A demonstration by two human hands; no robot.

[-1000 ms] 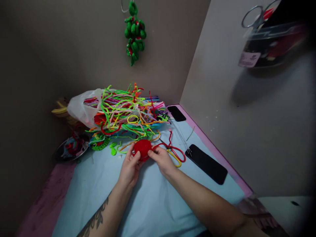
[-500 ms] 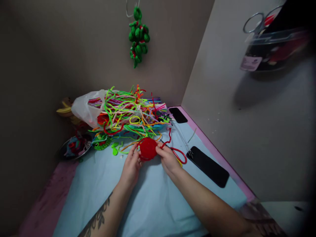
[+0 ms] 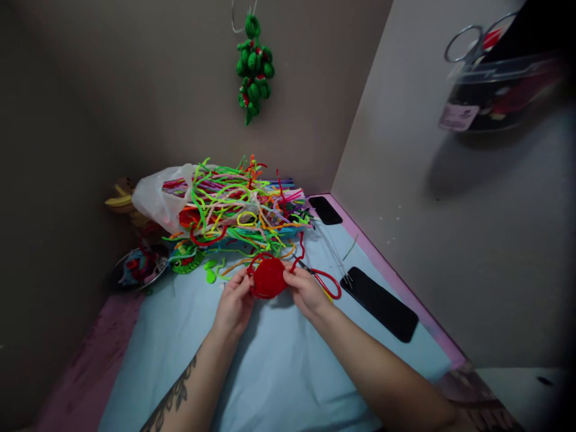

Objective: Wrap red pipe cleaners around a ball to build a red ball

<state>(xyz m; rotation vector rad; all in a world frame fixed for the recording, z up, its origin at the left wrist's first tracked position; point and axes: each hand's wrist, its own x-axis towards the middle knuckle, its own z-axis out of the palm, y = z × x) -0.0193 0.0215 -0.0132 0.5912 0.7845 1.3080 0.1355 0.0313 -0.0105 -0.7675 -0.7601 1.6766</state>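
Between my two hands is a round red disc of fuzzy pipe cleaner [image 3: 269, 278], with a loose strand looping over its top and a wavy end rising at the right. My left hand [image 3: 234, 302] pinches its left edge together with the strand. At the right edge, my right hand [image 3: 306, 290] is closed with thumb and fingers on the disc and the base of the wavy end. Red-handled scissors [image 3: 332, 284] lie just beyond my right hand, partly hidden, with a bit of something yellow beneath.
A plastic bag [image 3: 157, 198] spills many coloured pipe cleaners [image 3: 234, 204] at the back. A metal bowl [image 3: 157, 279] stands left beside a green figure [image 3: 188, 262]. Two black phone-like slabs [image 3: 382, 306] lie right. A green ornament [image 3: 254, 72] and a clear container [image 3: 490, 102] hang above.
My left hand has come slightly down and closed into a pinch at the disc's edge. The disc has tipped a little, its loop now standing above it, and the wavy end has swung left.
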